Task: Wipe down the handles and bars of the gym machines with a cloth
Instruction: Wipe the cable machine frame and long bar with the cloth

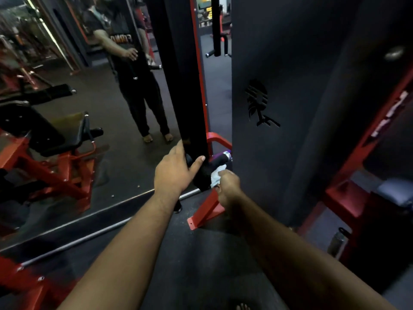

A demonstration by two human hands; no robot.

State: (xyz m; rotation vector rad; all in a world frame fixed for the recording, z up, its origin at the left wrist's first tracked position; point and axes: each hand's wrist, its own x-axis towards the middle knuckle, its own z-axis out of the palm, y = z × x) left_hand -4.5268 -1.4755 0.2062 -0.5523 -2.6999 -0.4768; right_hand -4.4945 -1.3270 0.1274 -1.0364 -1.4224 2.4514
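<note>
A black handle bar (218,161) with a chrome end cap (227,155) hangs low beside the machine's black upright (190,86). My left hand (176,171) grips the bar's left part, thumb over the top. My right hand (228,184) holds a white cloth (218,175) pressed against the bar's grip, just right of my left hand. Most of the cloth is hidden under my fingers. The bar's lower end (178,206) pokes out below my left wrist.
A tall dark weight-stack cover (279,108) stands right of the bar. A red base foot (207,209) sits on the dark rubber floor under my hands. A wall mirror (67,130) on the left reflects a red bench and a standing person. More red frame parts (348,198) stand at right.
</note>
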